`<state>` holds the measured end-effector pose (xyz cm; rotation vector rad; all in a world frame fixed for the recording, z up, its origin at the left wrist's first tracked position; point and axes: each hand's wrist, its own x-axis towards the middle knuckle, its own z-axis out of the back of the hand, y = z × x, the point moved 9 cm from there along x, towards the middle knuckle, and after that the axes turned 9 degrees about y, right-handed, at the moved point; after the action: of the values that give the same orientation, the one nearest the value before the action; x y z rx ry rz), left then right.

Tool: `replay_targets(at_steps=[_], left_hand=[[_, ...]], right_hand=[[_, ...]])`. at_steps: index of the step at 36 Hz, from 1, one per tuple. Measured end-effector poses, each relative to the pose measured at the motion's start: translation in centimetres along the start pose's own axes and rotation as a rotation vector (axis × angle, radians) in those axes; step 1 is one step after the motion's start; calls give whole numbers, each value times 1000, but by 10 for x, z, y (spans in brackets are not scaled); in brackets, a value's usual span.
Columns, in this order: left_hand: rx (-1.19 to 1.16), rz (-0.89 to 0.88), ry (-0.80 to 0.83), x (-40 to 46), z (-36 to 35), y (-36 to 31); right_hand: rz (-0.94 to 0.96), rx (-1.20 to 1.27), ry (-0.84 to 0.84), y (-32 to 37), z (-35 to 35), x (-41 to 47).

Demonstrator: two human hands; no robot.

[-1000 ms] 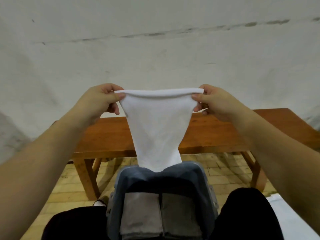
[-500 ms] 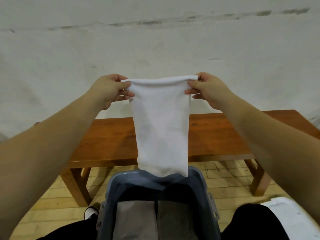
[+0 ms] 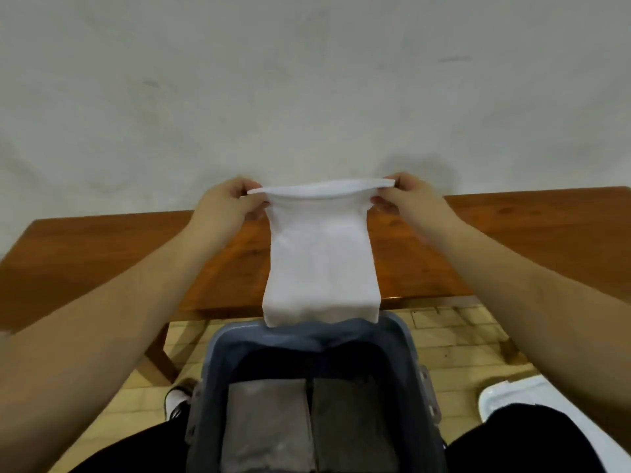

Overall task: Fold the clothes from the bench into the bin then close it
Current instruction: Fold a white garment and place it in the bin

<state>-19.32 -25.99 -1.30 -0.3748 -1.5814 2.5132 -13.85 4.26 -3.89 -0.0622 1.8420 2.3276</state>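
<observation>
While both hands' fingers pinch top corners, white cloth [image 3: 321, 261] hangs lengthwise, pointing down toward bin [image 3: 406, 339].

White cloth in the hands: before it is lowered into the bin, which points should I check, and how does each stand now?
1. Left hand pinches one top corner of the white cloth: ok.
2. Right hand pinches the other corner: ok.
3. Cloth hangs folded and flat: ok.
4. Bin open below the cloth's lower edge: ok.
5. Free space beside the two grey folded clothes: cannot tell.
6. Bench has no clothes left in view: ok.
</observation>
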Motion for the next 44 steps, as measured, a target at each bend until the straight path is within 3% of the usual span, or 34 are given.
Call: replay_targets(at_steps=[4,10,16,19,22,27,31,35,41,44], left_hand=[[225,41,39,-49,-17,19],[254,30,93,-99,-45,75],[333,162,85,-106,-64,145],[185,257,-36,-109,-62,154],[-7,380,-169,-115,-66,159],[-347,532,-231,-115,-87,180],[-545,618,-200,-114,-104,196],[-543,619,-142,-116,-111,195],[-580,557,-82,-126,-102,181],[-724,478,63,-134,-110,167]], right_hand=[[2,-139,-5,-21,-12,-52],[30,-197,5,-73,-38,-98],[-46,-278,27,-126,-63,-117],[-142,-161,-123,-147,-59,-122],[-353,246,-305,-173,-57,-133],[-533,574,-344,-200,-77,-130],[-522,586,-278,-200,-89,-121],[-621,582,-235,-214,-90,-121],[-645,567,-45,-205,-84,-129],[-606,561,45,-193,-81,-143]])
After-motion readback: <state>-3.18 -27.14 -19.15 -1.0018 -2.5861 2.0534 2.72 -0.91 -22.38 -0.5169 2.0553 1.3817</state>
